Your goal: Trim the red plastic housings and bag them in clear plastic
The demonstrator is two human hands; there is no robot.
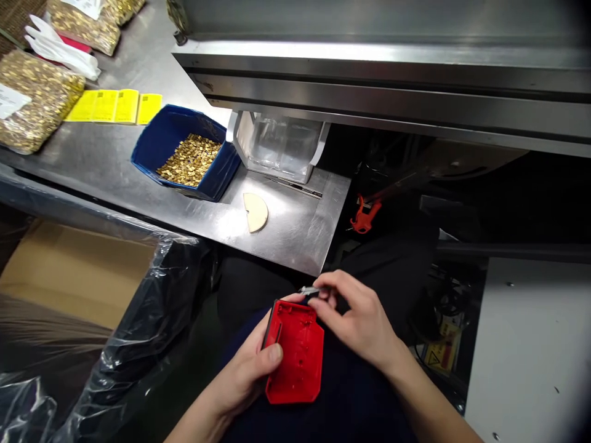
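My left hand (253, 363) is closed on a red plastic housing (302, 357), a shallow open shell with its hollow side facing up and a black strip along its left edge. The thumb presses over the left rim. At the shell's top end, my right hand (353, 307) pinches a small dark and silvery piece (309, 291) between thumb and fingers. Its exact kind is too small to make out. Both hands are above my lap, just in front of the metal table's corner.
On the metal table (295, 243) stand a blue bin (152, 138) of small brass parts, a clear-fronted bin (281, 147), a pale half-disc (255, 212), yellow labels (115, 106) and bags of brass parts (39, 92). A plastic-lined carton (74, 264) is at left, an orange tool (364, 215) at right.
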